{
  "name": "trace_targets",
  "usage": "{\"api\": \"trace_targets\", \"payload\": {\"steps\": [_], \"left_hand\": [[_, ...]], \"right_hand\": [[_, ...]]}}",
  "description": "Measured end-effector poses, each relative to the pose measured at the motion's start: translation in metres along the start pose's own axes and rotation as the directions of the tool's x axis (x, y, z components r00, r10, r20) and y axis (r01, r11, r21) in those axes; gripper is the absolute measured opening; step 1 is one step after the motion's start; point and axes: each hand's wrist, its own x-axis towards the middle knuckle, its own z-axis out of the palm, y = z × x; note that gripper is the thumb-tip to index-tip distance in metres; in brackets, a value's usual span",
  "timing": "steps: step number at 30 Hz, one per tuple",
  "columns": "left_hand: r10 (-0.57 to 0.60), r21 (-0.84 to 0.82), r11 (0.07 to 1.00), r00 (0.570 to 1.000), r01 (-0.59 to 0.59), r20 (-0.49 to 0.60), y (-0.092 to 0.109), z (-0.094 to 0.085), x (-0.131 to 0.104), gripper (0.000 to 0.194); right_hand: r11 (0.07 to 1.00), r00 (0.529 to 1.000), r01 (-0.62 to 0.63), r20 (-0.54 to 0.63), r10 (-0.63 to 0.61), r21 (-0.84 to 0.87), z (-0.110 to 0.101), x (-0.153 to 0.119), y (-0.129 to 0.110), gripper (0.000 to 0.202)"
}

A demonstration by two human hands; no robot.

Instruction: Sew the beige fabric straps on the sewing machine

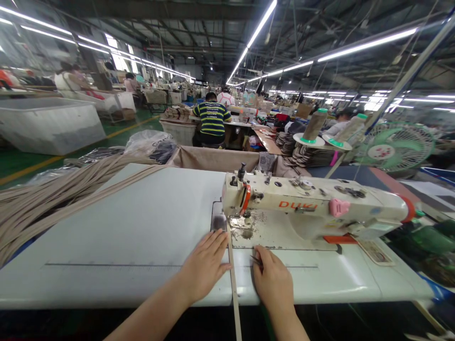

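A thin beige strap (232,274) runs between the flat left hand (206,263) and the right hand (272,279), seemingly pinching tweezers (255,259).

Sewing machine (313,208) set on table (124,237), right of centre. Strap (232,274) laid before its needle, between left hand (206,263) and right hand (272,279). Strap bundle (53,199) piled at left. Thread cones (314,125) and fan (394,144) placed behind.

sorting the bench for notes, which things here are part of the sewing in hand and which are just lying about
In hand: left hand, right hand, narrow beige strip, sewing machine.
Lying about: pile of beige strips, thread cones, fan, plastic bag.
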Motion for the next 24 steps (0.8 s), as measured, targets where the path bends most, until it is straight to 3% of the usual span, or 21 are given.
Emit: {"api": "trace_targets", "payload": {"steps": [17,24], "left_hand": [[-0.038,-0.054,0.998,0.999,0.039,0.022,0.0006,-0.0028,0.0004,0.081],[-0.046,-0.047,0.998,0.998,0.048,0.038,0.0016,-0.0051,0.0023,0.077]], "right_hand": [[1.0,0.999,0.019,0.038,-0.019,0.01,0.0007,-0.0022,0.0038,0.029],[0.999,0.998,0.032,0.059,-0.032,0.005,0.0047,-0.0053,0.0093,0.029]]}}
